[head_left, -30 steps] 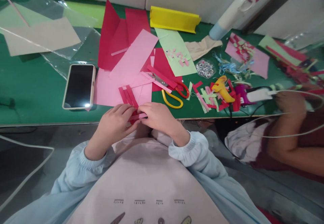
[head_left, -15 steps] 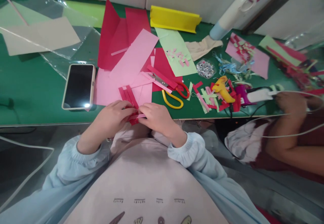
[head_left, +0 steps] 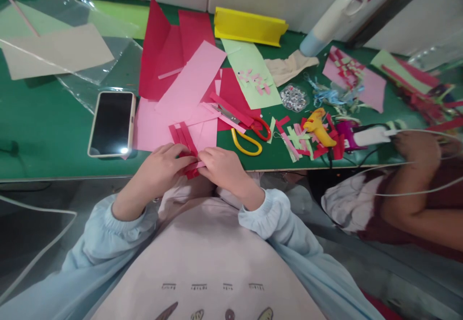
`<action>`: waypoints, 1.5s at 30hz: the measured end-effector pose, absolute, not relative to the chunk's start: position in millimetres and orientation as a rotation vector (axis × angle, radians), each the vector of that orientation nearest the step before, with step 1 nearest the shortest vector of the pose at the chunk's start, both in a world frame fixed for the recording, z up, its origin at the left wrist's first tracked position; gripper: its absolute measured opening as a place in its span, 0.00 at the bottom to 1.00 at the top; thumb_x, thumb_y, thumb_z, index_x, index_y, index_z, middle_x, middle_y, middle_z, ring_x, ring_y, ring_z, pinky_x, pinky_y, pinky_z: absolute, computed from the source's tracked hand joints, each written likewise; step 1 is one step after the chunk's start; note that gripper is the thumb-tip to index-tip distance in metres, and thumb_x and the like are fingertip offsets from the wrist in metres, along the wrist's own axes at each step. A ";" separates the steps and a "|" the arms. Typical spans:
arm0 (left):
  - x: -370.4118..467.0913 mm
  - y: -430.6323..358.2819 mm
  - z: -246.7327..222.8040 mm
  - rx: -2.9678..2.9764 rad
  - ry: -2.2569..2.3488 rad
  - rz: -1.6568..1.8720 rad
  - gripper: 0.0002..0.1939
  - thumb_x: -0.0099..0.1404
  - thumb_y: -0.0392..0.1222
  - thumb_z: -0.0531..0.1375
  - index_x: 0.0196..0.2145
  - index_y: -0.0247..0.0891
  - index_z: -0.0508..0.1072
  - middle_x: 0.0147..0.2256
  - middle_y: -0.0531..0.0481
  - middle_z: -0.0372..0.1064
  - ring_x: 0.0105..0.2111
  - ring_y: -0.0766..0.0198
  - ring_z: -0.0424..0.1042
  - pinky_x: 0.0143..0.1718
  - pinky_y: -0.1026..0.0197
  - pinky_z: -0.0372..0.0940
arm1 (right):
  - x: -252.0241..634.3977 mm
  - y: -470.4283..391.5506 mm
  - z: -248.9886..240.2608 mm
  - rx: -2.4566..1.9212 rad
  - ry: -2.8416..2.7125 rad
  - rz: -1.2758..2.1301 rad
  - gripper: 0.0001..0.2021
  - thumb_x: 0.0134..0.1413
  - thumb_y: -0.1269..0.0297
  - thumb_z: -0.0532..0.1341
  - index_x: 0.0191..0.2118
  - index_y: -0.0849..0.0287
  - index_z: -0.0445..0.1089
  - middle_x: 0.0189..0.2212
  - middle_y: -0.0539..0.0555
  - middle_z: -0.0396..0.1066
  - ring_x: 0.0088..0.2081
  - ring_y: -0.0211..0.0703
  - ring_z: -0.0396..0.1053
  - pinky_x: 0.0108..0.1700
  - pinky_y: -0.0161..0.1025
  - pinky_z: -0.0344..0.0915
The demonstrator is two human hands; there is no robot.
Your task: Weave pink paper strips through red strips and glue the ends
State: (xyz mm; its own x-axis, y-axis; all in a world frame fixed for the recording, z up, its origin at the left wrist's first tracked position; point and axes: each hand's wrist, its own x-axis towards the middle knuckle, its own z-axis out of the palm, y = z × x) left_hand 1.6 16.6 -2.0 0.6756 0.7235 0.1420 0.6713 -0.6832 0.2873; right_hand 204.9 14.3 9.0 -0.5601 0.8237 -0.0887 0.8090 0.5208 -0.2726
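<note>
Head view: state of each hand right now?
Left hand: closed, holding red paper strips.
Right hand: closed, holding the end of a pink paper strip.

Paper strips (head_left: pixel 188 136), red and pink; scissors handles (head_left: pixel 249 153), red and yellow; surface (head_left: pixel 47 122), green; sleeves (head_left: pixel 123 233), light blue; folded sheet (head_left: pixel 249 26), yellow

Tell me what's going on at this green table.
A person's left hand holds narrow red paper strips at the near edge of the green table, while the right hand grips a narrow pale pink paper strip crossing them. Scissors with one red and one yellow handle lie beyond the right hand, among paper pieces. Another person's hand is at the right, near a white oblong device.
</note>
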 end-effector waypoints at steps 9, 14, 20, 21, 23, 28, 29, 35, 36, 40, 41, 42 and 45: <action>2.9 14.5 1.7 2.740 1.160 0.321 0.13 0.68 0.34 0.52 0.45 0.37 0.74 0.45 0.40 0.73 0.40 0.53 0.72 0.40 0.51 0.70 | 205.6 14.4 11.9 -1.397 -2.742 0.456 0.06 0.62 0.68 0.59 0.43 0.62 0.71 0.39 0.56 0.74 0.45 0.46 0.70 0.37 0.39 0.58; 2.4 14.9 0.6 2.750 1.161 0.356 0.11 0.69 0.36 0.52 0.45 0.35 0.73 0.43 0.40 0.75 0.39 0.53 0.73 0.39 0.52 0.69 | 207.3 14.4 13.7 -1.352 -2.792 0.461 0.07 0.63 0.70 0.57 0.44 0.63 0.71 0.41 0.57 0.74 0.47 0.47 0.69 0.39 0.39 0.60; 2.1 15.4 -1.7 2.729 1.196 0.416 0.14 0.71 0.36 0.49 0.45 0.36 0.74 0.42 0.40 0.76 0.39 0.54 0.74 0.38 0.53 0.70 | 208.4 14.6 12.4 -1.341 -2.790 0.448 0.07 0.63 0.69 0.58 0.44 0.62 0.71 0.41 0.57 0.73 0.48 0.46 0.68 0.39 0.39 0.60; 2.3 15.5 -2.1 2.727 1.200 0.426 0.14 0.71 0.36 0.49 0.45 0.36 0.74 0.43 0.40 0.76 0.39 0.54 0.74 0.39 0.53 0.70 | 208.1 14.5 12.4 -1.347 -2.791 0.446 0.07 0.63 0.70 0.57 0.44 0.62 0.71 0.41 0.57 0.73 0.48 0.46 0.68 0.39 0.39 0.60; 2.9 16.0 -2.9 2.724 1.203 0.449 0.14 0.71 0.37 0.49 0.47 0.36 0.73 0.43 0.40 0.76 0.39 0.55 0.74 0.40 0.52 0.70 | 207.4 14.4 12.4 -1.352 -2.792 0.445 0.08 0.63 0.71 0.57 0.44 0.63 0.71 0.41 0.58 0.73 0.47 0.46 0.68 0.39 0.39 0.60; 4.6 17.0 -4.5 2.721 1.214 0.509 0.15 0.73 0.37 0.48 0.46 0.35 0.73 0.41 0.41 0.77 0.38 0.55 0.74 0.40 0.52 0.69 | 206.3 13.8 13.4 -1.356 -2.788 0.443 0.08 0.63 0.71 0.56 0.44 0.63 0.72 0.40 0.58 0.73 0.47 0.46 0.68 0.39 0.39 0.61; 4.9 16.9 -4.6 2.721 1.216 0.517 0.15 0.73 0.37 0.48 0.46 0.35 0.73 0.41 0.42 0.77 0.38 0.55 0.74 0.41 0.52 0.69 | 206.2 13.8 13.9 -1.358 -2.790 0.445 0.09 0.64 0.71 0.56 0.44 0.63 0.72 0.40 0.58 0.73 0.47 0.46 0.68 0.39 0.39 0.61; 4.3 16.0 -6.8 2.713 1.215 0.570 0.16 0.73 0.40 0.49 0.47 0.33 0.74 0.41 0.40 0.77 0.38 0.54 0.74 0.41 0.51 0.70 | 205.6 11.9 14.3 -1.378 -2.821 0.407 0.11 0.66 0.71 0.52 0.46 0.64 0.71 0.42 0.59 0.73 0.48 0.48 0.68 0.37 0.39 0.63; 3.7 15.8 -7.7 2.714 1.215 0.569 0.16 0.73 0.40 0.49 0.47 0.33 0.74 0.42 0.41 0.77 0.38 0.54 0.74 0.42 0.51 0.70 | 205.5 10.9 13.8 -1.376 -2.831 0.364 0.12 0.66 0.72 0.50 0.46 0.64 0.70 0.41 0.59 0.72 0.47 0.48 0.68 0.36 0.40 0.63; 1.3 14.6 -11.6 2.719 1.230 0.563 0.16 0.73 0.39 0.49 0.48 0.36 0.75 0.42 0.42 0.77 0.40 0.56 0.75 0.43 0.52 0.70 | 204.9 6.0 14.3 -1.397 -2.875 0.186 0.15 0.67 0.74 0.46 0.47 0.64 0.69 0.40 0.61 0.71 0.43 0.50 0.68 0.31 0.42 0.62; 0.8 14.4 -12.5 2.719 1.235 0.568 0.16 0.73 0.39 0.49 0.47 0.37 0.75 0.42 0.42 0.78 0.40 0.56 0.75 0.43 0.52 0.70 | 204.6 5.1 15.2 -1.401 -2.893 0.166 0.16 0.67 0.75 0.45 0.48 0.64 0.69 0.40 0.62 0.71 0.42 0.51 0.68 0.31 0.42 0.62; 0.4 14.3 -13.4 2.719 1.239 0.576 0.16 0.73 0.39 0.49 0.47 0.37 0.75 0.42 0.43 0.78 0.39 0.56 0.75 0.44 0.52 0.70 | 204.2 4.3 16.3 -1.404 -2.910 0.157 0.17 0.66 0.76 0.44 0.48 0.65 0.69 0.40 0.62 0.71 0.41 0.51 0.68 0.31 0.42 0.62; -0.5 14.7 -15.8 2.724 1.227 0.609 0.15 0.72 0.39 0.51 0.46 0.37 0.76 0.41 0.42 0.78 0.39 0.56 0.76 0.44 0.52 0.70 | 202.7 2.8 19.0 -1.417 -2.951 0.174 0.18 0.65 0.77 0.43 0.46 0.66 0.69 0.39 0.63 0.70 0.41 0.53 0.69 0.30 0.43 0.63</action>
State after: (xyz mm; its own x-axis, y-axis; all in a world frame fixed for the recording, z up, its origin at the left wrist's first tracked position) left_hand -0.5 14.7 -15.8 0.5975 0.7359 0.3187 0.6988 -0.6727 0.2431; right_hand 202.7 2.8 19.0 -0.6190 0.7672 -0.1680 0.7817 0.6226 -0.0364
